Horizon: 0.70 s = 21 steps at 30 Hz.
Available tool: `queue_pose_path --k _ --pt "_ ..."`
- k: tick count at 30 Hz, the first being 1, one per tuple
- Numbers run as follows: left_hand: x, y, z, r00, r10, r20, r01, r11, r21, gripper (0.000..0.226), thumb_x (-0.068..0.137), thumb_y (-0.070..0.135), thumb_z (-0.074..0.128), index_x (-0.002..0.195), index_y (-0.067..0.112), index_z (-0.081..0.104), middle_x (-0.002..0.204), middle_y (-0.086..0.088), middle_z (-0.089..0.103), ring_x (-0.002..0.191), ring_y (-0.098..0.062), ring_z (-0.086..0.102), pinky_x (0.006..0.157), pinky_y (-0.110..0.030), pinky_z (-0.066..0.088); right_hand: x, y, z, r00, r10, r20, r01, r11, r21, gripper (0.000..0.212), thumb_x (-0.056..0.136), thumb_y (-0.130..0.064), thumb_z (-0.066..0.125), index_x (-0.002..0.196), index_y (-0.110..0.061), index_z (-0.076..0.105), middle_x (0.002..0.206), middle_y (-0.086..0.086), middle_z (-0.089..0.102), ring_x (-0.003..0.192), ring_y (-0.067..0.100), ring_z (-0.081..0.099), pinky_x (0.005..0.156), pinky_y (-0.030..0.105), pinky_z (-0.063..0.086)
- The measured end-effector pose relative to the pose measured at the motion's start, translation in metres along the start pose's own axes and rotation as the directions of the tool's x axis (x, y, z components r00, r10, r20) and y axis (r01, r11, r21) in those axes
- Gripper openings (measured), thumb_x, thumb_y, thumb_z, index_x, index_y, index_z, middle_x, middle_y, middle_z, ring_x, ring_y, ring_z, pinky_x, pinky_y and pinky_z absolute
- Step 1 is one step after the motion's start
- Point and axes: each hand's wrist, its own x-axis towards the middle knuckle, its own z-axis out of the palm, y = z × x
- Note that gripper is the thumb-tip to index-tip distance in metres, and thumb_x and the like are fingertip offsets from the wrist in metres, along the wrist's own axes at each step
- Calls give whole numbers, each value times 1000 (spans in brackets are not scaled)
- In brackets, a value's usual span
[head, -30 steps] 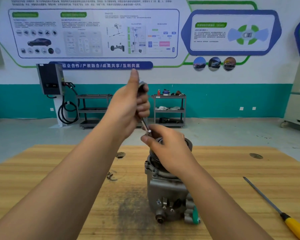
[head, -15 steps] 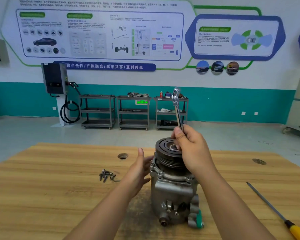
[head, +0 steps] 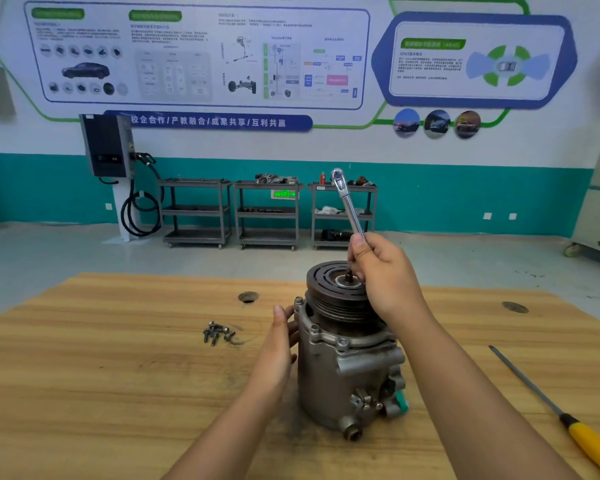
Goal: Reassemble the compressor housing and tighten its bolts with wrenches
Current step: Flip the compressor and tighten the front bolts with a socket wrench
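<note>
The grey metal compressor (head: 340,372) stands upright on the wooden table (head: 101,375), its black grooved pulley (head: 329,289) on top. My right hand (head: 385,275) hovers over the pulley's right side, closed around the handle of a silver ratchet wrench (head: 345,199) that points up and away. My left hand (head: 281,337) rests flat against the housing's left side, fingers apart, holding nothing. Several loose bolts (head: 217,332) lie in a small pile on the table left of the compressor.
A yellow-handled screwdriver (head: 568,417) lies along the table's right side. Two round holes (head: 247,297) (head: 515,307) mark the tabletop at the back. Metal carts (head: 267,213) and a wall charger (head: 106,145) stand far behind.
My left hand let go of the wrench, dropped and came against the housing's left side. My right hand took the wrench and now holds it above the pulley.
</note>
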Motion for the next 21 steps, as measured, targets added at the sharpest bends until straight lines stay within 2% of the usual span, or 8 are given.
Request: queue_pose_path --k 1,3,6,10,12,15,18,21 --pt "0 -2 -8 1000 19 -3 -18 997 72 28 102 39 25 105 34 53 105 12 62 99 -5 57 93 -31 43 -1 -1 0 1000 -5 -1 5 1000 7 34 98 -33 39 69 -18 48 54 -7 41 42 -1 36 44 13 28" --pt "8 -11 -33 996 74 -55 -50 931 361 19 100 22 42 109 28 57 111 6 65 96 -4 60 84 -25 48 -2 -2 1 1000 -16 1 16 1000 13 35 98 -32 39 67 -18 47 54 -8 40 42 -1 36 43 12 27" --pt "31 -26 -78 965 184 -185 32 622 782 26 92 8 53 116 16 62 115 -1 65 97 -12 60 84 -26 48 -2 -2 2 1000 -23 8 23 1000 7 36 98 -32 39 66 -18 46 53 -8 39 42 0 35 42 13 27" --pt "58 -30 -108 953 213 -216 162 247 955 36 90 11 49 125 16 58 127 -8 56 113 -29 51 91 -34 43 -2 -3 0 1000 -20 13 20 1000 20 36 99 -31 38 66 -18 47 53 -7 38 42 0 34 42 12 27" --pt "64 -33 -111 960 148 -239 220 130 967 41 92 13 42 131 20 52 136 -6 49 119 -31 44 96 -35 39 -3 -3 -1 1000 -22 12 21 999 30 36 99 -31 38 67 -18 47 53 -7 38 42 0 34 43 13 27" --pt "75 -39 -111 968 119 -220 211 84 974 36 95 21 43 130 22 54 136 -4 49 120 -30 43 97 -37 41 -4 -1 0 999 -38 5 38 999 31 35 98 -32 39 68 -15 46 54 -7 38 44 0 34 45 14 27" --pt "81 -43 -110 955 204 -217 202 89 975 29 94 31 50 118 18 60 122 -6 56 114 -28 47 91 -37 44 -5 0 2 999 -48 -8 49 998 37 35 98 -32 39 68 -15 46 53 -8 38 45 1 34 46 15 27" --pt "81 -47 -110 924 274 -269 257 77 963 27 93 35 52 113 17 59 120 -8 55 111 -29 45 90 -36 42 -5 0 2 998 -55 -21 56 998 37 36 97 -33 39 66 -16 45 53 -8 38 45 1 34 46 15 27"
